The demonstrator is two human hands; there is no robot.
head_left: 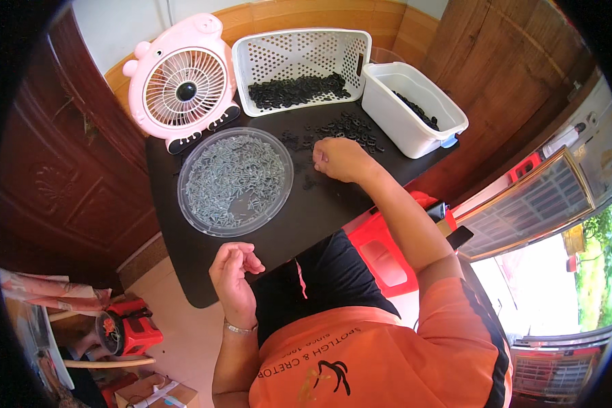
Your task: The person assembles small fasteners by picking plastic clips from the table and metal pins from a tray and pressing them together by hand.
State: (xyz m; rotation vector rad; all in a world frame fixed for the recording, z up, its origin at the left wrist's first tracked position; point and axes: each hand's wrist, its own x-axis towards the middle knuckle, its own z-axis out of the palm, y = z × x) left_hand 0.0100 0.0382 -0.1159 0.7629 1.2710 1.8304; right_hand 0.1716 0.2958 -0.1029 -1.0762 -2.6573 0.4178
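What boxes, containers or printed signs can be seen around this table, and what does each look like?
White perforated basket: back of the black table, rectangular, holding small black parts.
White plastic tub: back right, rectangular, blue clip on its end, black parts inside.
Clear round tray: left of centre, shallow, full of small grey pieces.
Cardboard box: on the floor at lower left, brown, partly visible.
No screens or signs show.

A black table (306,217) has bare room along its near edge and in a strip between the round clear tray (235,181) on the left and the right hand (340,160). The far side is blocked by a pink fan (183,85), a white basket (299,64) and a white tub (415,109). Loose black rings (350,128) lie scattered before them.
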